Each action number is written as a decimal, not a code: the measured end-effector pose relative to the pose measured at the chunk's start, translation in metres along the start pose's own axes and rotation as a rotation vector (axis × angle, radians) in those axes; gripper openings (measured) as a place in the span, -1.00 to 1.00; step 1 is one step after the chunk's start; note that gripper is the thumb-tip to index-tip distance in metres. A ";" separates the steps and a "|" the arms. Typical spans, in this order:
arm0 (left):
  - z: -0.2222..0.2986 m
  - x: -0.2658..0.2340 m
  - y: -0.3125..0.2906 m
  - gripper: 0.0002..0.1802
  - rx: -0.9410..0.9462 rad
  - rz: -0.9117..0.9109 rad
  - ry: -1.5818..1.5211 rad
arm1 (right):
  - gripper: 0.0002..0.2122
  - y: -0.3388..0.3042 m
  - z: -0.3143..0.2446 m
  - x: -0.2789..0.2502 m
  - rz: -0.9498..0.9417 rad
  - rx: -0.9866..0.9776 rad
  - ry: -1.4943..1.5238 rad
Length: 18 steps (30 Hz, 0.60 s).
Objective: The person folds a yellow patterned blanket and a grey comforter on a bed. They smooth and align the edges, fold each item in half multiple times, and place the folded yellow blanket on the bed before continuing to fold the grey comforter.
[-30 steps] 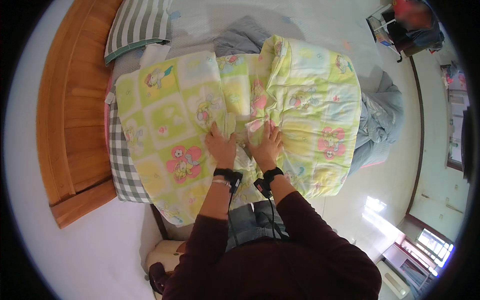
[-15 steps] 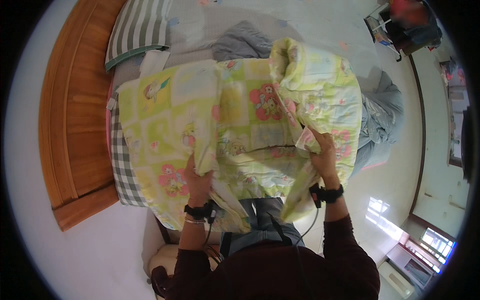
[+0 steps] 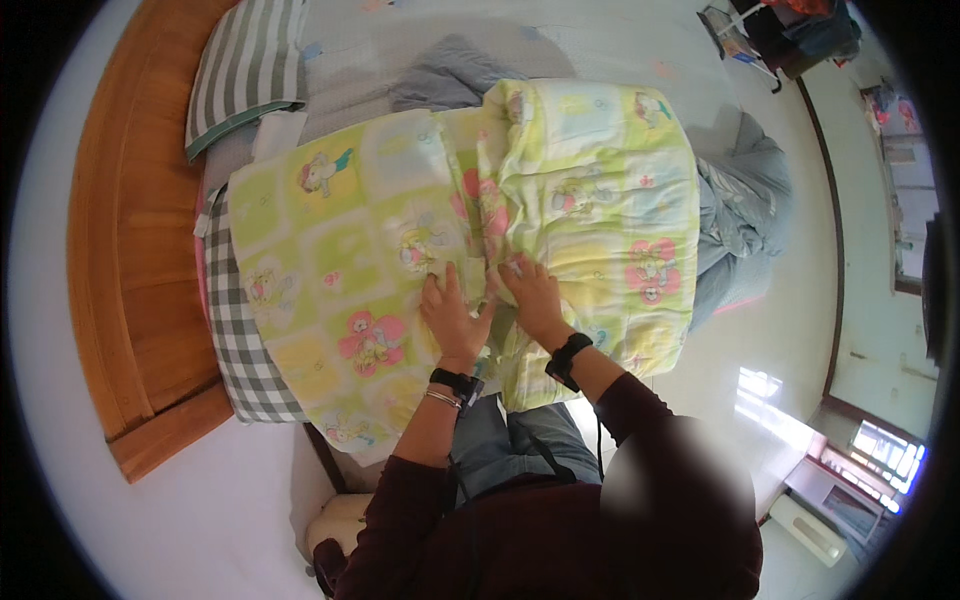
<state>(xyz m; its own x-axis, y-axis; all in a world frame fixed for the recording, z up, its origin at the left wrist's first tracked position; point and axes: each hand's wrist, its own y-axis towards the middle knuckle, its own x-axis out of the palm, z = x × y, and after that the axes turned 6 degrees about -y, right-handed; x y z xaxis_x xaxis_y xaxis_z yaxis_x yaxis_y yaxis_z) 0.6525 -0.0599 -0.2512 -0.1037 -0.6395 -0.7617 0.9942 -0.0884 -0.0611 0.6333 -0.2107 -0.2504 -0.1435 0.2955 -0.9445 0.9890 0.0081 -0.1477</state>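
A yellow-green quilt [image 3: 335, 250] with cartoon prints lies on the bed, its left and right sides both folded in toward the middle. Between the two folded edges runs a narrow gap, showing a strip of the inner face. My left hand [image 3: 457, 318] rests on the left fold near its inner edge, fingers spread. Just across the gap, my right hand [image 3: 532, 298] lies on the inner edge of the right fold, its fingers apart and slightly bent. The right fold looks thicker and puffier, with a rolled upper end.
A wooden headboard [image 3: 130, 260] borders the bed at left. Beside it are a striped pillow [image 3: 245, 75] and checked fabric [image 3: 235, 335]. Grey bedding [image 3: 450, 75] lies beyond the quilt, and more grey cloth [image 3: 750, 205] is bunched at right, above a shiny tiled floor [image 3: 735, 350].
The quilt's right side has come leftward and down, nearly meeting the left fold. Both hands have moved together toward the middle and loosened from the gripped edges.
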 end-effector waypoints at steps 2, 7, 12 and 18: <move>0.015 0.017 0.003 -0.02 -0.106 -0.050 -0.001 | -0.51 -0.014 0.001 0.001 -0.001 -0.026 -0.045; 0.037 0.046 0.017 0.13 -0.208 -0.155 0.239 | -0.58 -0.038 0.053 0.008 -0.052 -0.367 0.216; 0.039 0.055 0.028 0.19 -0.242 -0.236 0.313 | -0.72 -0.054 0.208 -0.057 0.539 0.473 0.397; 0.039 0.072 0.046 0.18 -0.336 -0.332 0.418 | -0.61 -0.080 0.342 -0.077 0.227 0.991 1.191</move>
<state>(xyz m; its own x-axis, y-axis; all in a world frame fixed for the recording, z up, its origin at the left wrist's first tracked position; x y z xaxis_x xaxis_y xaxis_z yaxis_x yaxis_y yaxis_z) 0.6898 -0.1396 -0.2835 -0.4560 -0.2603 -0.8511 0.8725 0.0577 -0.4851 0.5529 -0.5606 -0.2657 0.5836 0.7634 -0.2767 0.4995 -0.6062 -0.6189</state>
